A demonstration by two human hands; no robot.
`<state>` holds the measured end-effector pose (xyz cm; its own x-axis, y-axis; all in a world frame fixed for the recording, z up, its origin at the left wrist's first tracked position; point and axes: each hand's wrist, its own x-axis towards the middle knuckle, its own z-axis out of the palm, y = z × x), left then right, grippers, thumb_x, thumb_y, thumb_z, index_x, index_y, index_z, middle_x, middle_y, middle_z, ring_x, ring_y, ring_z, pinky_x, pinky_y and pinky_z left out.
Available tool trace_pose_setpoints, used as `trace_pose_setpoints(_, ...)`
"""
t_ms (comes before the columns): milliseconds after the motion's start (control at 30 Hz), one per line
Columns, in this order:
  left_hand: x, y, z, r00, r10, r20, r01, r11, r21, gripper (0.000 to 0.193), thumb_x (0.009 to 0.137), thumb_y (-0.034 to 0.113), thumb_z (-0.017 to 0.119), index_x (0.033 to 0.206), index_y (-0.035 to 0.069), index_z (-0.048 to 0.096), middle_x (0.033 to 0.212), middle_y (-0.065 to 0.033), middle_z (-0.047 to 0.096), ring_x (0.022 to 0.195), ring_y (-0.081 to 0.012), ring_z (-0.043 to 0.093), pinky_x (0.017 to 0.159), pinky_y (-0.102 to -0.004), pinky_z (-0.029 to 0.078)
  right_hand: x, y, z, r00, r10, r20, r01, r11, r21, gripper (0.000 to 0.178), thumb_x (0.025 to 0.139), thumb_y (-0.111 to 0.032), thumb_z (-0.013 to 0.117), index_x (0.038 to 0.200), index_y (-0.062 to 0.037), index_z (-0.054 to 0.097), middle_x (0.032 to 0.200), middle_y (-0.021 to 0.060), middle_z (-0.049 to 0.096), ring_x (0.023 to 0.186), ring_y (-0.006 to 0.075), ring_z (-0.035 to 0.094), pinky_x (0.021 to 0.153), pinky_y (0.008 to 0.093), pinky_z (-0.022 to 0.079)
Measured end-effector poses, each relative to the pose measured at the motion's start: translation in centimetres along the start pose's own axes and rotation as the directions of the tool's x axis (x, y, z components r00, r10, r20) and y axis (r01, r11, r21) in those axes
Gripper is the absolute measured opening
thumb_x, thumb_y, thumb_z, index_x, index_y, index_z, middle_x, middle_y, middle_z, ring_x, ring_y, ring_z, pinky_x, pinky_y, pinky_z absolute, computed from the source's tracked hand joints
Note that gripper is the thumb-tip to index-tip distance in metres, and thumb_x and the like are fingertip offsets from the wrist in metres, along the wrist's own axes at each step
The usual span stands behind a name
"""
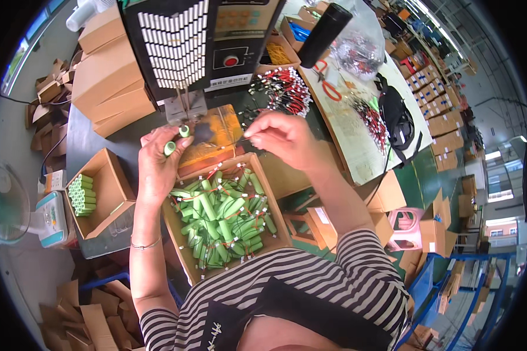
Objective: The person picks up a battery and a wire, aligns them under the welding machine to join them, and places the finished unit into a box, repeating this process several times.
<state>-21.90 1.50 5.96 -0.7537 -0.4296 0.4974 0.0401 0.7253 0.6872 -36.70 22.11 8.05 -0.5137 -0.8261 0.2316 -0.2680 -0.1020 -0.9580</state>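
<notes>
My left hand (pixel 156 158) is closed around two green cylindrical battery cells, with a front cell (pixel 169 148) and a second cell (pixel 184 131) whose pale ends show. That second cell sits just under the metal electrode rods (pixel 184 100) of a black spot welder (pixel 231 41); I cannot tell whether they touch. Over the right edge of a worn orange-yellow block (pixel 219 126), my right hand (pixel 284 139) pinches a thin wire lead (pixel 240 139). Directly below my hands, a cardboard box (pixel 275 202) is heaped with green battery cells (pixel 219 219) with red and black leads.
An open carton (pixel 114 181) at the left holds stacked green cells (pixel 82 196). Red, black and white wire leads (pixel 287 93) lie right of the welder. Beyond are orange scissors (pixel 329 85), a black cylinder (pixel 328 35) and a black bag (pixel 397 114). Flattened cardboard (pixel 111 64) stands at left.
</notes>
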Motion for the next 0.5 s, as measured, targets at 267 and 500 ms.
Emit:
trace_pose_setpoints(267,0.7,0.2,-0.1,1.0,0.026,0.011,-0.026,0.999,0.024,0.02,0.072,0.009,0.073,0.089,0.004,0.063,0.083,-0.0087,0.063,0.079,-0.0263,0.056,0.08,-0.0319,0.038,3.3,1.2,4.3,0.996,-0.008,-0.089,0.017,0.994,0.103,0.007,0.086,-0.001,0.059,0.091,0.0018,0.056,0.074,-0.0021,0.054,0.064,0.0016,0.048,0.058,0.0165,0.042)
trace_pose_setpoints(500,1.8,0.3,-0.1,0.997,0.018,0.074,-0.022,0.998,0.058,0.017,0.074,0.012,0.071,0.089,0.006,0.065,0.076,-0.0086,0.059,0.072,-0.0267,0.049,0.076,-0.0336,0.038,3.5,2.3,5.4,0.973,-0.094,-0.212,0.101,0.995,0.022,0.007,0.084,0.002,0.06,0.088,-0.0001,0.055,0.076,-0.0008,0.055,0.062,0.0,0.046,0.052,0.015,0.038)
